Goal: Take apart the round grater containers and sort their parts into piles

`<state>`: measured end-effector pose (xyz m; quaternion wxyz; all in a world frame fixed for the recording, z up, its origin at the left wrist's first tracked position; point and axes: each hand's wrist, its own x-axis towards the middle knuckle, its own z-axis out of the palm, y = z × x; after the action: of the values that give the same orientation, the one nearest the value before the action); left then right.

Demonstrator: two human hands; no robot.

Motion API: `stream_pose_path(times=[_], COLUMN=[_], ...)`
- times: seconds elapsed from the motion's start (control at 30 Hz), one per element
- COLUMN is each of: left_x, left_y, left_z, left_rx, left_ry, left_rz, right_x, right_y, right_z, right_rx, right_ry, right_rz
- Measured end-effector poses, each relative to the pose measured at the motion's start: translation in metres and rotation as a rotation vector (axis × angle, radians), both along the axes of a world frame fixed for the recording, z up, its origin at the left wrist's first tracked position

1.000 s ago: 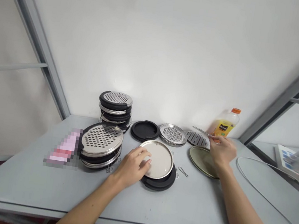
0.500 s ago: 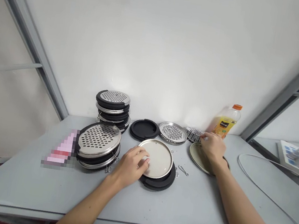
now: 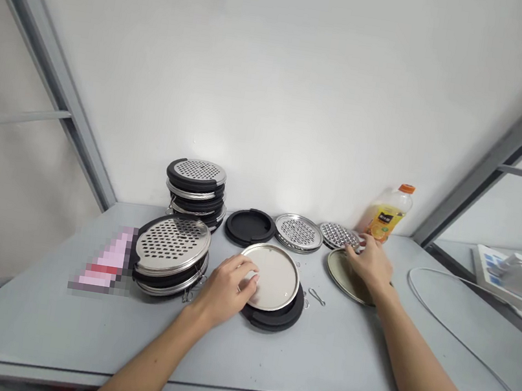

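My left hand [image 3: 226, 287] lies palm down at the near-left edge of the cream disc [image 3: 278, 280], fingers loosely curled, thumb and forefinger spread with a gap between them and nothing gripped in it. Whether my fingertips press on the disc, I can't make out. My left forearm slants up from the bottom edge, and my right arm reaches farther across the table [image 3: 305, 359]. My right hand [image 3: 371, 263] bends down over the olive disc [image 3: 342, 273], its thumb and forefinger at the right edge of the small grater plates [image 3: 336, 233]; I can't see whether they pinch the metal.

The cream disc is round and smooth, with a thin shiny rim, and sits partly over a black ring [image 3: 274, 320]. The small grater plates are silvery, dotted with raised holes, and lie at the back of the table. Left of them are rimmed perforated discs [image 3: 298, 232], then a black dish [image 3: 249, 226]. A wire clip [image 3: 317, 297] lies right of the cream disc. Farther out, a juice bottle [image 3: 385, 220] stands behind my right hand, and a front stack [image 3: 172, 244] of discs sits to my left.
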<state>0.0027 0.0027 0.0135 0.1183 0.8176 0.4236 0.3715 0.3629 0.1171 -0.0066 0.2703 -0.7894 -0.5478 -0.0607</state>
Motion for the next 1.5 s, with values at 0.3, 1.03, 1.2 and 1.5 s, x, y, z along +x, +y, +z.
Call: stream_pose_path(times=[0.3,1.03,1.2,1.5], left_x=[-0.001,-0.001,-0.001,-0.003], left_y=[0.001,0.001,-0.001,-0.004], left_z=[0.0,0.0,0.003,-0.003], left_rx=[-0.011,-0.003,-0.01,-0.116], left_ry=[-0.024,-0.029,-0.001,0.116], left_rz=[0.001,0.011,0.011,-0.082], right_x=[-0.001,0.004,0.001,-0.087], right_y=[-0.006,-0.002,-0.003,-0.051], right_z=[0.001,-0.003,0.001,0.031], right_rx=[-0.085,-0.11,-0.007,0.165], right_ry=[0.057,-0.026,0.005,0.148], right_rz=[-0.035,0.074,0.082,1.052])
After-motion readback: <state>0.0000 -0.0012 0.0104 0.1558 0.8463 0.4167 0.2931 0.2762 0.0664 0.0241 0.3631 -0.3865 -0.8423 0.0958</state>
